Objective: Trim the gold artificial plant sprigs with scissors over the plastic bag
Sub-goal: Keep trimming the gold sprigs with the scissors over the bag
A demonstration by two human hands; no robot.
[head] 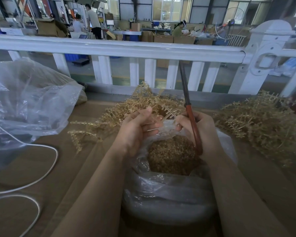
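Far left of the frame there's a big clear bag (24, 100) and a white cable (46, 170), not in play. Centre-left, the left hand (137, 130) has its fingers curled round a gold sprig (167, 112). Lower centre, the plastic bag (169, 194) of trimmings sits right below. The right hand (200, 130) grips the scissors (190, 115), blades pointing up. I'd drop the blades to the stem and snip over the opening. More sprigs (263, 124) wait at right.
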